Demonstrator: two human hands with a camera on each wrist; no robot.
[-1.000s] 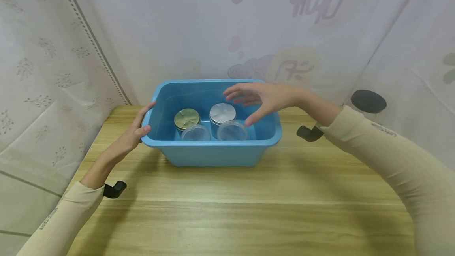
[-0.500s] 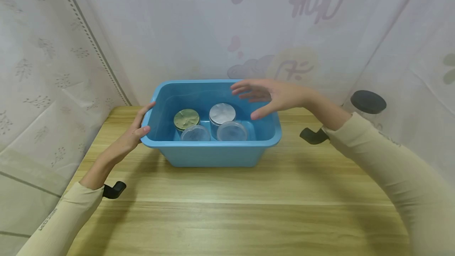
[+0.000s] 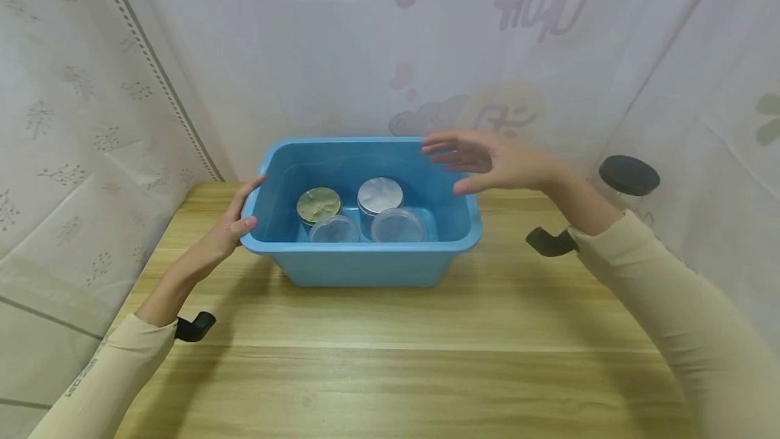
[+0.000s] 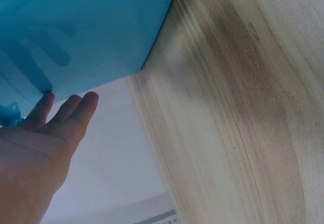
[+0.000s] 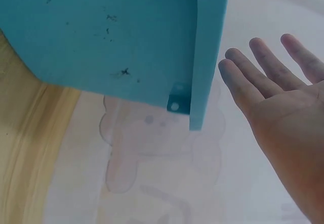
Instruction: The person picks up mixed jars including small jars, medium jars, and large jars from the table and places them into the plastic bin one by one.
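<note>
A blue plastic basin (image 3: 365, 266) stands on the wooden table. My left hand (image 3: 222, 232) holds its left rim, the thumb on top; in the left wrist view the fingers (image 4: 76, 115) reach along the outer wall under the rim. Inside the basin are a round container with a gold-coloured top (image 3: 319, 204), one with a silver top (image 3: 380, 194), and two with clear round tops (image 3: 334, 229) nearer the front wall, which hides their lower parts. Over the basin's right end my right hand (image 3: 502, 161) hovers with fingers spread apart, holding nothing.
At the back right, a clear jar with a black lid (image 3: 630, 175) is partly covered by the right arm. A printed cloth curtain (image 3: 341, 53) hangs behind the table (image 3: 390, 371). Black camera mounts (image 3: 551, 242) stick out from both wrists.
My right hand has drawn back to the right, from over the silver-topped container to the basin's right end. The left hand and the basin have stayed in place.
</note>
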